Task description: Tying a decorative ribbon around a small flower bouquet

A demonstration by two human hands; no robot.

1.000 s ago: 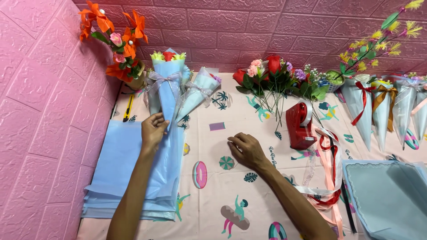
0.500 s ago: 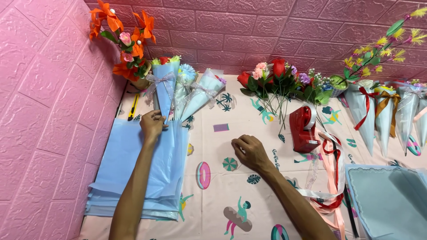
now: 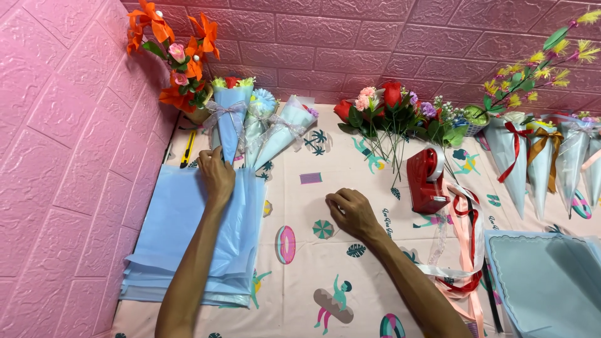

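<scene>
My left hand (image 3: 216,176) rests flat, fingers together, on the far end of a stack of light blue tissue sheets (image 3: 188,250) at the table's left. My right hand (image 3: 352,212) lies knuckles-up on the patterned tablecloth (image 3: 300,250) in the middle, fingers curled down, with nothing visible in it. Just beyond my left hand lie three small bouquets wrapped in blue paper cones (image 3: 250,122).
A red tape dispenser (image 3: 427,180) stands right of my right hand, with red, pink and white ribbons (image 3: 466,250) trailing from it. Loose artificial flowers (image 3: 391,112), wrapped cones (image 3: 532,156), orange flowers (image 3: 175,56), a yellow cutter (image 3: 186,148) and a blue-grey sheet stack (image 3: 551,281) surround the area.
The view has shifted slightly. Both hands stay about where they were, the left on the blue sheets and the right on the cloth.
</scene>
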